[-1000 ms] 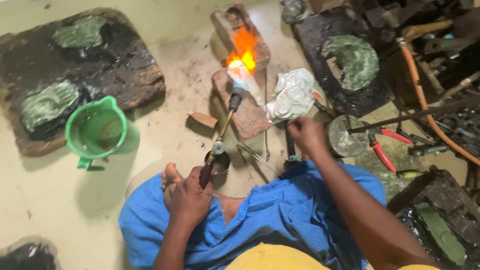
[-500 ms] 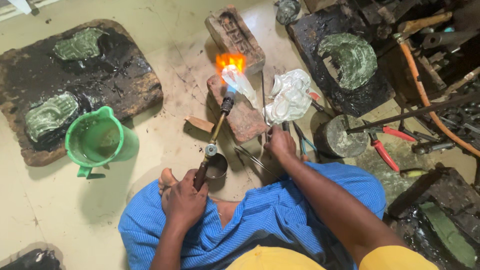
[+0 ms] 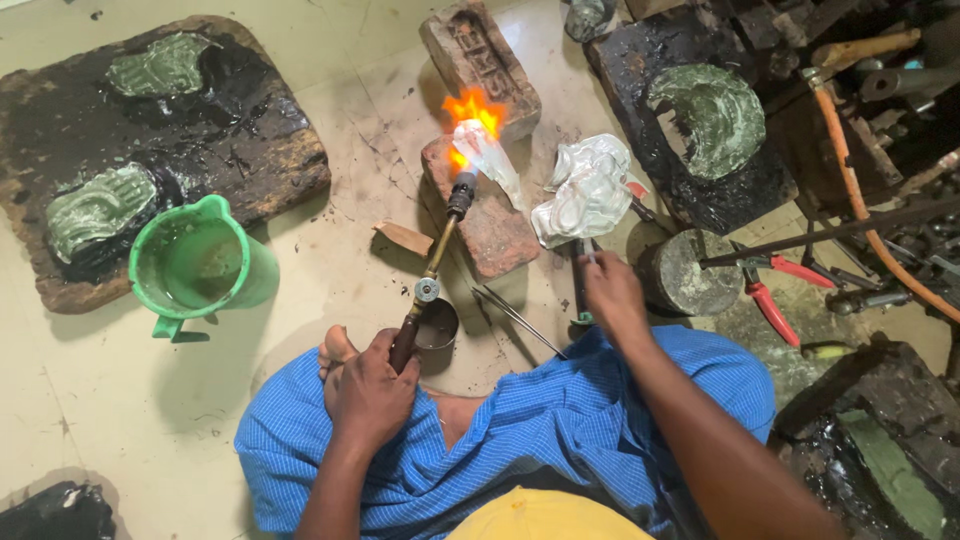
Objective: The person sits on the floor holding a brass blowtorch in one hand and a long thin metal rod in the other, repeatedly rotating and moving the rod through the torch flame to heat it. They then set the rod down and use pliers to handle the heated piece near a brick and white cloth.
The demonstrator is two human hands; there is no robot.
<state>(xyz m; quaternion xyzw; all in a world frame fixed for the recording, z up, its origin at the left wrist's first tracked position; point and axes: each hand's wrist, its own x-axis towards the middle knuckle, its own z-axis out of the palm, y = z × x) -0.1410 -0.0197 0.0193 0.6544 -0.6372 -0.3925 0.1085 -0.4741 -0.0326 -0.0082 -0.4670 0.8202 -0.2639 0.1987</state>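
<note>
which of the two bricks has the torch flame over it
The nearer, plain reddish brick, lying by the torch tip. A shiny metal piece being heated rests on it. The farther brick, with a recessed face, lies beyond the flame.

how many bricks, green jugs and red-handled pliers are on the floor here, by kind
bricks: 2, one at the top and one under the flame
green jug: 1
red-handled pliers: 1
total: 4

Wearer: person | garment, lower: blue checked cloth wrap (image 3: 560, 440), fine grid weave, folds across lap | garment, upper: yellow top (image 3: 545, 515), hem visible near edge | arms: bare, no sleeves | feet: bare (image 3: 335, 352)
</note>
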